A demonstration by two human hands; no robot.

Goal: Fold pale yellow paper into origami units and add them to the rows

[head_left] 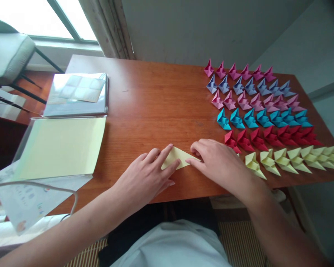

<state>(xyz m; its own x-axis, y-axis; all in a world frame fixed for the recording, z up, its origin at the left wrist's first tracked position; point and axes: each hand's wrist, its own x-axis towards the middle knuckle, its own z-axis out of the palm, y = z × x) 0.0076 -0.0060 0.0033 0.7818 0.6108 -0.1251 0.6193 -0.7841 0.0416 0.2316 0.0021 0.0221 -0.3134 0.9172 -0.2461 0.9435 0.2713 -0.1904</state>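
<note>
A pale yellow folded sheet of origami paper [179,157] lies on the table near its front edge, its narrow point to the right. My left hand [146,172] rests over its left part, index finger along the upper edge and thumb on the surface, holding it down. At the right point, my right hand [215,157] pinches the paper between thumb and curled fingers. The paper's left end is partly hidden under my left fingers. Just right of my right hand stands a row of folded yellow paper pieces [281,162].
Rows of folded pieces in red [257,140], turquoise [249,118], pink [243,100], lilac [238,86] and magenta [233,71] cover the table's right side. A yellow paper stack [62,148] and a clear-wrapped pack [75,105] lie left. A cable [41,183] crosses a printed sheet [30,200].
</note>
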